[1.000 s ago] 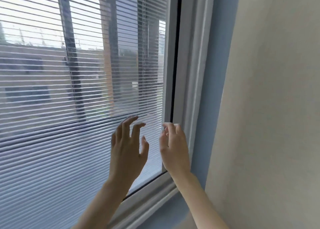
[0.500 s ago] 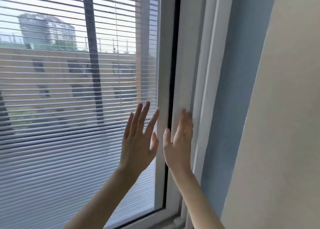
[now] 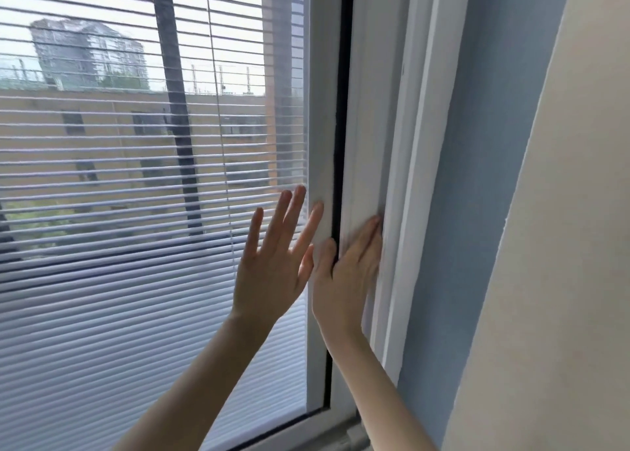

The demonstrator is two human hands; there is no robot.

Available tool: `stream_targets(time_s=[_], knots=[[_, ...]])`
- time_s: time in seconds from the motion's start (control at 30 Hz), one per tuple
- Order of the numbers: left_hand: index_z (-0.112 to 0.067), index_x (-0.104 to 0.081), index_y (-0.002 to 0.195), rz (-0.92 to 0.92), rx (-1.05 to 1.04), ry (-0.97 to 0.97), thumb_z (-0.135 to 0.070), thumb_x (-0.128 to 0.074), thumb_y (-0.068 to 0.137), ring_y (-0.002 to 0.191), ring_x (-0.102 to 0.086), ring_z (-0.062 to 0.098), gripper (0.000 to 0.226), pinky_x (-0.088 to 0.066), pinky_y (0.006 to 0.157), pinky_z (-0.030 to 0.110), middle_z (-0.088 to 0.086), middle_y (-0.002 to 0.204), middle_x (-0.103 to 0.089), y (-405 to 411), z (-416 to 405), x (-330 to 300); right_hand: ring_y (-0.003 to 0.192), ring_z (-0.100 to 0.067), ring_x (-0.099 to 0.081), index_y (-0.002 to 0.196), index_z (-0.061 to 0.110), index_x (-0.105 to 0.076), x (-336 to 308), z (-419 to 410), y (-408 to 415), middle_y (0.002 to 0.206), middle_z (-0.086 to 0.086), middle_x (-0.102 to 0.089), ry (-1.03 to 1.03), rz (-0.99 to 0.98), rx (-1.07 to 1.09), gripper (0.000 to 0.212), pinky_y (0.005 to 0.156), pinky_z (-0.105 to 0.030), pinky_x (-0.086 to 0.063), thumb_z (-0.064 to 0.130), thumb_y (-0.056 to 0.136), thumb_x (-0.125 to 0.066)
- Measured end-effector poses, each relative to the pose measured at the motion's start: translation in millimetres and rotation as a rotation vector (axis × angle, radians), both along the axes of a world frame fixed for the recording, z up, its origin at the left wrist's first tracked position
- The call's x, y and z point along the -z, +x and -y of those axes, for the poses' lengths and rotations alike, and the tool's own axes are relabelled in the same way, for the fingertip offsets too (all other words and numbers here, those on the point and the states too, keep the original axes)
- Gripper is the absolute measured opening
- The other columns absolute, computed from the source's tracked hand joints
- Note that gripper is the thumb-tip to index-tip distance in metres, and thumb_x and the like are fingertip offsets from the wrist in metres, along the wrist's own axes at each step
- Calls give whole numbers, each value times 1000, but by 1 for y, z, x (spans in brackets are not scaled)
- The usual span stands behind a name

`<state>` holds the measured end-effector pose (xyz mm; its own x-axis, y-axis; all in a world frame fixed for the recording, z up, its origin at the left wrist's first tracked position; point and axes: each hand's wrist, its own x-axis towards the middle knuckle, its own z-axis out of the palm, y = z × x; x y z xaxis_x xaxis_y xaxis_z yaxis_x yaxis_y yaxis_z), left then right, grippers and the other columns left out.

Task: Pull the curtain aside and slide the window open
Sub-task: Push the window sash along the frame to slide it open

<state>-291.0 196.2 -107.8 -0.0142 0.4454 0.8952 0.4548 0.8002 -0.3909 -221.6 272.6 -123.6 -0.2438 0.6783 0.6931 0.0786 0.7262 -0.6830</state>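
A white-framed window point(image 3: 322, 109) fills the left and middle, with horizontal slatted blinds point(image 3: 136, 178) behind its glass. My left hand point(image 3: 272, 263) is raised flat with fingers spread, fingertips at the blinds and the sash's right edge. My right hand point(image 3: 347, 273) lies flat against the white outer frame point(image 3: 375, 126), thumb over the dark seal strip point(image 3: 342, 109), fingertips reaching a groove in the frame. Neither hand holds anything. No fabric curtain shows.
A blue-grey window reveal point(image 3: 477, 178) runs down the right of the frame, then a beige wall point(image 3: 562, 280). The bottom frame rail point(image 3: 306, 426) crosses under my forearms. Buildings and a dark pole show outside through the slats.
Both hands went from curled fingers near the lower sash to flat, extended palms. The right hand moved onto the outer frame, and the view shifted up and closer.
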Motion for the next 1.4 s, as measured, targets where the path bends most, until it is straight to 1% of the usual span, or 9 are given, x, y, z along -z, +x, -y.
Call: stream_targets(time_s=[0.17,0.33,0.47,0.63,0.7,0.87,1.0,1.13,1.4], knots=[[-18,-10,158,-62,-47,-23,-52,-16,104,150,-3,32,64,-1,120,50,15,163,-7,-1,4,-1,152,-21,-11,154,21,2,-3,6,3,165,-2,-6,-56,14,-23,69,122,-47,-22,49,99,-28],[-19,-11,157,-80,-69,-31,-54,-11,104,150,-3,32,64,-4,119,49,13,163,-6,1,6,-2,152,-20,-13,155,19,-1,-4,5,9,165,-1,-7,-7,93,52,69,122,-33,-15,48,101,-32],[-19,-12,157,-85,-50,-38,-53,-10,104,150,-4,32,63,-4,120,48,14,163,-6,0,9,-3,152,-21,-13,155,15,-3,-11,9,9,165,-4,-9,-51,91,54,67,120,-28,-12,43,102,-33],[-20,-9,158,-94,-63,-39,-52,-7,104,150,0,32,62,-3,119,47,14,164,0,0,8,-2,148,-18,-26,153,17,-17,-21,3,17,161,1,-26,-217,-100,-124,57,121,-29,-22,31,103,-39],[-20,-9,158,-94,-60,-40,-51,-7,104,150,-1,32,62,-3,119,47,14,164,-1,-1,8,-2,148,-19,-28,153,16,-19,-22,0,20,160,1,-28,-209,-86,-141,56,120,-32,-25,31,103,-39],[-20,-8,158,-94,-59,-42,-51,-6,104,150,-2,32,62,-2,119,48,14,164,-2,-1,8,-2,145,-20,-34,152,14,-25,-22,-4,23,157,-1,-34,-206,-88,-146,57,115,-26,-26,31,101,-44],[-19,-8,158,-93,-54,-52,-52,-8,104,150,-1,33,63,-1,119,48,14,164,0,-1,10,-3,140,-23,-42,151,14,-30,-23,-4,23,154,-2,-42,-210,-93,-121,58,114,-32,-34,34,100,-48],[-19,-9,158,-98,-41,-50,-51,-9,104,150,0,33,63,1,120,48,14,164,0,-2,10,-2,140,-22,-42,150,16,-29,-23,-3,25,154,0,-41,-203,-79,-127,63,115,-35,-35,39,97,-52],[-19,-10,157,-99,-54,-54,-51,-8,104,150,-5,32,62,-5,119,47,14,163,-2,-1,11,-2,135,-25,-49,148,12,-34,-26,2,24,148,-4,-49,-187,-53,-43,60,111,-33,-37,34,96,-55]])
